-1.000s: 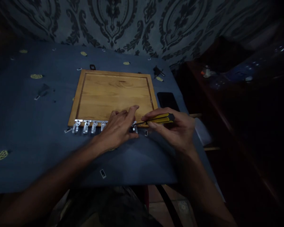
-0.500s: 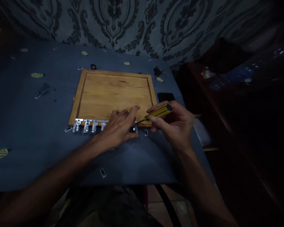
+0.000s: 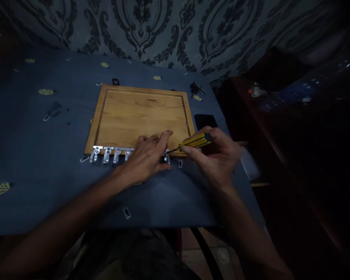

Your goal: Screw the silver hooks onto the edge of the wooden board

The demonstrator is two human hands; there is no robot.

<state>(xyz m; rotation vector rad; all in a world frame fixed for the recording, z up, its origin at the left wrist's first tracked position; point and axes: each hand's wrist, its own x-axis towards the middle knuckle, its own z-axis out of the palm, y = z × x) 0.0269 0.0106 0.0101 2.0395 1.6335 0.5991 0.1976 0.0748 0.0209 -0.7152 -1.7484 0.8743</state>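
Observation:
My right hand is closed around the yellow-and-black handle of a screwdriver. The thin shaft slants down left, its tip at a metal hook by the front edge of a wooden board. Over that same edge lies my left hand, its fingers bent on the wood and its thumb below, gripping at the row of metal hooks. Several hooks show left of this hand; those beneath it are hidden. The exact contact of the screwdriver tip is too small to make out.
The board lies on a blue patterned tablecloth. A dark flat object is at its right, and a small black item behind that. A clear plastic bottle lies on a dark red surface further right. A patterned wall stands behind.
The screwdriver handle has turned slightly in my right hand, and the fingers around it have shifted a little. My left hand and the board look unmoved.

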